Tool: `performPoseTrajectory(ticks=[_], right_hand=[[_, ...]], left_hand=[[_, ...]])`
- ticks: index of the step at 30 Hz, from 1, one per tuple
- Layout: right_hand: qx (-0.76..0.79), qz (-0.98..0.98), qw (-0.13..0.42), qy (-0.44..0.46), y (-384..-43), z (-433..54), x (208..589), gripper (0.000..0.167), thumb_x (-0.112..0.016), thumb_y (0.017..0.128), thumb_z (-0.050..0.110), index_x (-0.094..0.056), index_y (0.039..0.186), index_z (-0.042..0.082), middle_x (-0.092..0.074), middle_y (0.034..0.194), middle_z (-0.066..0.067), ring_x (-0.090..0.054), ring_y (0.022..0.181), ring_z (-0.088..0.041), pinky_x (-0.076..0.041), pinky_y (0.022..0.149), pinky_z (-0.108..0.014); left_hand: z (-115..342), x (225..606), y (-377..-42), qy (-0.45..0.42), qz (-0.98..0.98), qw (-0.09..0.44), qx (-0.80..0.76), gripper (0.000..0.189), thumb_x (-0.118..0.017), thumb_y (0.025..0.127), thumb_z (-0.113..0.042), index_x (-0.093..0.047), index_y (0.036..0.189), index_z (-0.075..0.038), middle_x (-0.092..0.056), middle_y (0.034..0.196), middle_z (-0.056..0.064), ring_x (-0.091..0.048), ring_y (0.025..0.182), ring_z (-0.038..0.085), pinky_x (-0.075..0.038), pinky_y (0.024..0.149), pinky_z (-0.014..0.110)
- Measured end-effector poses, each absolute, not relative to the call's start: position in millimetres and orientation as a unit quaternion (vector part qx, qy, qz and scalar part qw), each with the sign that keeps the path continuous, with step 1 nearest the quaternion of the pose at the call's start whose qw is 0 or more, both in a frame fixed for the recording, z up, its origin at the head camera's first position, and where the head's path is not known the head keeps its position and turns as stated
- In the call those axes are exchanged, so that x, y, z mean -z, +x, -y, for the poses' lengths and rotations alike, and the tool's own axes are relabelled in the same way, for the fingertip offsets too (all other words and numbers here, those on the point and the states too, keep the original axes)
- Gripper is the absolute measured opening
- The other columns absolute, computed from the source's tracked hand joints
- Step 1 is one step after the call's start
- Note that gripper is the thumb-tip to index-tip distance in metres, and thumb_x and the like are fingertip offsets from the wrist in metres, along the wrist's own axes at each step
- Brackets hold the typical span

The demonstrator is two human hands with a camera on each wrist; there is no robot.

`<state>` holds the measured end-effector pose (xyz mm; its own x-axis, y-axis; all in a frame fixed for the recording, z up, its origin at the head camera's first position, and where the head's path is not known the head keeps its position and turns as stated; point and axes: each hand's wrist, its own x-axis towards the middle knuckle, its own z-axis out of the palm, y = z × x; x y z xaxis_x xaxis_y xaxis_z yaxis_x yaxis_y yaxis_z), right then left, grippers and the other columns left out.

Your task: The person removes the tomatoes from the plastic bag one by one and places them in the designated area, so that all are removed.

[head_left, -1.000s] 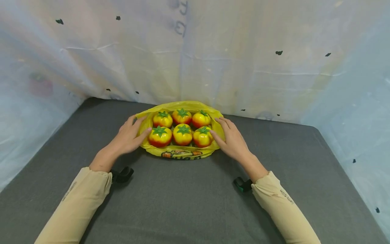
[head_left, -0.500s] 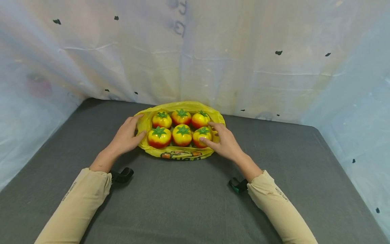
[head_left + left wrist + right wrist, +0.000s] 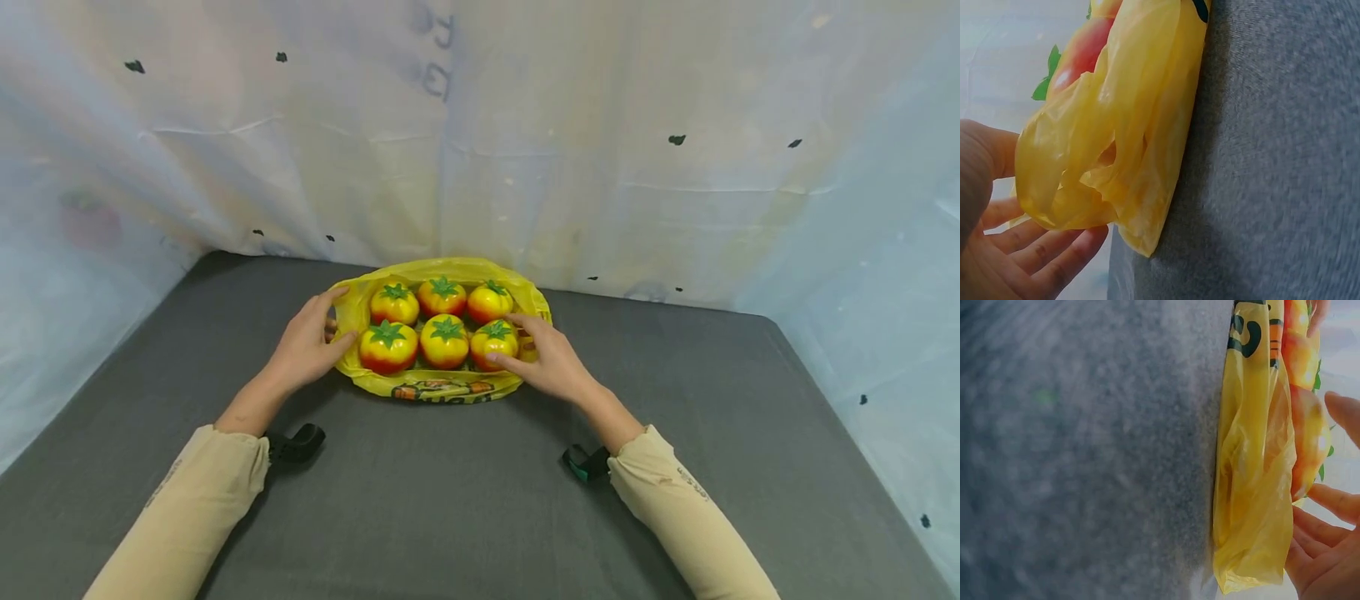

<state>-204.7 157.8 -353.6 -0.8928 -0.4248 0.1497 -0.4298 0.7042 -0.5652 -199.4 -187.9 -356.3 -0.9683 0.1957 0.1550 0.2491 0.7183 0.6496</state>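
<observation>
Head view: left hand (image 3: 306,340), fingers loosely spread, touches the yellow bag (image 3: 465,269) at left; right hand (image 3: 555,358), half-spread, grips nothing beside the near-right tomato (image 3: 498,340); bag lies far on the table (image 3: 450,492); lopsided tugging could tip tomatoes out.

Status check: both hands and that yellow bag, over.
Left hand at left end of yellow bag, fingers relaxed. Right hand at front-right tomato, thumb and fingers apart. Six tomatoes inside bag. Nothing visible in the way.
</observation>
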Motion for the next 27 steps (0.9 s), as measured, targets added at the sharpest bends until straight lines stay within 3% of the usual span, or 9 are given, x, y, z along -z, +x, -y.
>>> performPoseTrajectory(ticks=[13,27], right_hand=[[-0.328,0.919,0.004,0.221,-201.2,-157.5,350.2,0.068,-0.072,0.085,0.036,-0.046,0.141,0.007,-0.05,0.14,-0.014,-0.058,0.114,-0.031,-0.049,0.093,-0.045],[-0.379,0.908,0.051,0.169,-198.2,-165.1,338.3,0.07,-0.075,0.083,0.035,-0.046,0.141,0.01,-0.053,0.135,-0.013,-0.058,0.115,-0.029,-0.05,0.092,-0.043]], left_hand=[[183.2,355.7,-198.4,-0.109,0.927,0.045,0.356,0.062,-0.056,0.095,-0.015,-0.028,0.147,0.005,-0.046,0.109,0.024,-0.051,0.083,0.03,-0.043,0.067,0.038],[184.5,356.3,-199.6,-0.109,0.923,0.04,0.367,0.062,-0.053,0.096,-0.016,-0.026,0.146,0.007,-0.044,0.119,0.028,-0.053,0.091,0.034,-0.046,0.071,0.042]])
